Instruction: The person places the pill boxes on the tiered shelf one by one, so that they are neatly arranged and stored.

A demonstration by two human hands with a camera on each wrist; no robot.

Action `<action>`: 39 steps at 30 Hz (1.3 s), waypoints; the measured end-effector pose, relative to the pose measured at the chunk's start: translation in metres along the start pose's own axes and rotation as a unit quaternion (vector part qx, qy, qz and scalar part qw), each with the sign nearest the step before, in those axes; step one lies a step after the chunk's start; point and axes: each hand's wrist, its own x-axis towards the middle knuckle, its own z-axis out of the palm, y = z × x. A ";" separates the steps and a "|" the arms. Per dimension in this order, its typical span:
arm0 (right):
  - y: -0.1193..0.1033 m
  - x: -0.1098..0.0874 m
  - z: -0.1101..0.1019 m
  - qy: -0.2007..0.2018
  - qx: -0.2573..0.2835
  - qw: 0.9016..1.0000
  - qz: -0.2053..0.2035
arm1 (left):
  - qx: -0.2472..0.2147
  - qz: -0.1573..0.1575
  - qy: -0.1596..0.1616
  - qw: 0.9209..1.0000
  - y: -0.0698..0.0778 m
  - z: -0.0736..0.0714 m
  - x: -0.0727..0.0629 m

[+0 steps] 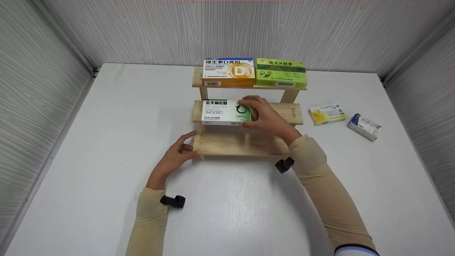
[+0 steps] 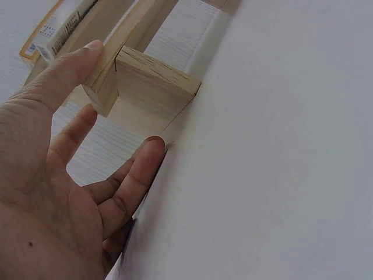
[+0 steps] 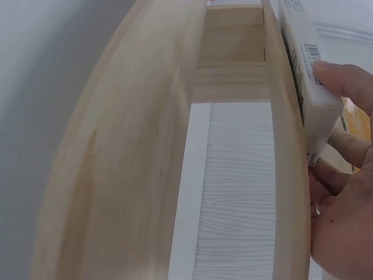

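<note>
A three-tier wooden rack [image 1: 245,144] stands on the white table. My right hand [image 1: 265,115] holds a white and green medicine box [image 1: 222,112] by its right end, at the left part of the middle tier. The right wrist view shows the thumb [image 3: 344,79] on the printed side of this box, its edge against the wooden board. At the bottom tier's left end, my left hand [image 1: 174,156] grips the rack between thumb and forefinger. Its other fingers [image 2: 140,175] lie bent near the tabletop in the left wrist view.
On the top tier, an orange and white vitamin D box [image 1: 227,73] stands beside a green medicine box [image 1: 280,73]. Right of the rack lie a yellow and white box [image 1: 327,113] and a blue and white box [image 1: 365,127]. Grey wood-grain panels [image 1: 234,32] enclose the table.
</note>
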 end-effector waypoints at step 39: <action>0.127 -0.147 -0.095 0.161 0.021 0.985 0.066 | 0.013 0.009 -0.006 1.000 0.002 0.000 -0.001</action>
